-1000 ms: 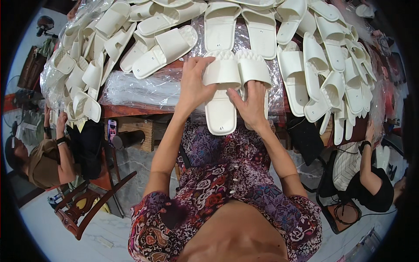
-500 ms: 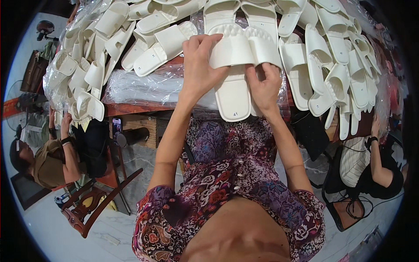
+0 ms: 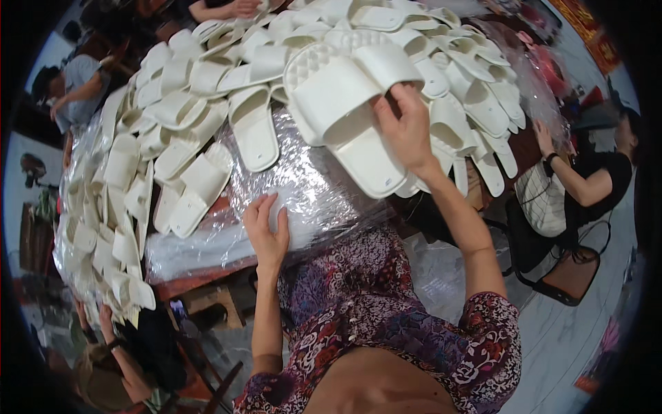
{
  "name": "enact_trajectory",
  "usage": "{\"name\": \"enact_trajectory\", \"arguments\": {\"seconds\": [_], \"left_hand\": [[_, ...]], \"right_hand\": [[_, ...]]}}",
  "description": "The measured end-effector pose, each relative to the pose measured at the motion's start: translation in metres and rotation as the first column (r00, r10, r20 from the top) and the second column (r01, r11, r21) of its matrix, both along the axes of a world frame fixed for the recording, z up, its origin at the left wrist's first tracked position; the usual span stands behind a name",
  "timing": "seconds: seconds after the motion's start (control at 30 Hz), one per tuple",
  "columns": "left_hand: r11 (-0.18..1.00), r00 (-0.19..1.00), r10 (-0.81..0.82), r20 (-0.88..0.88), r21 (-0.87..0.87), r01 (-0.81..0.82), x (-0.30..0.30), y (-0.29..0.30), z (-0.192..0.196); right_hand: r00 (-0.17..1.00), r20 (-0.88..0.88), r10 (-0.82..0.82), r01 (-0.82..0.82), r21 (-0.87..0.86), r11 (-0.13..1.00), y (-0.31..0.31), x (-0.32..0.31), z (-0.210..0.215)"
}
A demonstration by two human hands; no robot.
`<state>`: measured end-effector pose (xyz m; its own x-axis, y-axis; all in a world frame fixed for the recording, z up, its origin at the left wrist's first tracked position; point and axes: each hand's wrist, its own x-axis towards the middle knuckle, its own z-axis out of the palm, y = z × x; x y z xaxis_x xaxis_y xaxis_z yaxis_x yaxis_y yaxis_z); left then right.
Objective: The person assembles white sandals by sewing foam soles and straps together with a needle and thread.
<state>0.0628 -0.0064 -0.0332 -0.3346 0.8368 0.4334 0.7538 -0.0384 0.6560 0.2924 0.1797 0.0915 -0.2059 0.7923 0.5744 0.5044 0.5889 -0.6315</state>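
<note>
My right hand grips a pair of white slippers, its fingers tucked under the strap of the right-hand one. The pair is raised above the table, soles pointing toward me, with quilted insoles showing at the far end. My left hand is off the slippers with its fingers apart. It hovers over or touches a stack of clear plastic bags at the table's near edge; contact cannot be made out. Past the bags, a heap of matching white slippers covers much of the table.
On the left a person sits by the table edge, and another person sits at the right. Farther back are a person in grey and a hand at the far edge. A chair stands right of me.
My left hand has let go of the slippers and moved down toward the plastic bags. The right hand keeps hold of the pair. My view has turned and shows more of the table.
</note>
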Motion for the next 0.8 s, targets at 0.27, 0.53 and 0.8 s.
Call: {"name": "enact_trajectory", "arguments": {"seconds": [0.27, 0.53, 0.8], "left_hand": [[0.999, 0.989, 0.025, -0.145, 0.032, -0.02, -0.007, 0.003, -0.008], [0.997, 0.997, 0.018, -0.07, 0.079, -0.013, -0.008, 0.008, -0.011], [0.991, 0.991, 0.093, -0.095, 0.109, -0.083, -0.012, -0.004, -0.002]], "right_hand": [[0.949, 0.147, -0.278, 0.261, 0.121, 0.958, 0.133, 0.115, 0.013], [0.738, 0.289, -0.61, 0.557, 0.248, 0.792, 0.281, 0.312, -0.016], [0.353, 0.601, -0.717, 0.827, 0.158, 0.54, 0.352, 0.38, -0.05]]}}
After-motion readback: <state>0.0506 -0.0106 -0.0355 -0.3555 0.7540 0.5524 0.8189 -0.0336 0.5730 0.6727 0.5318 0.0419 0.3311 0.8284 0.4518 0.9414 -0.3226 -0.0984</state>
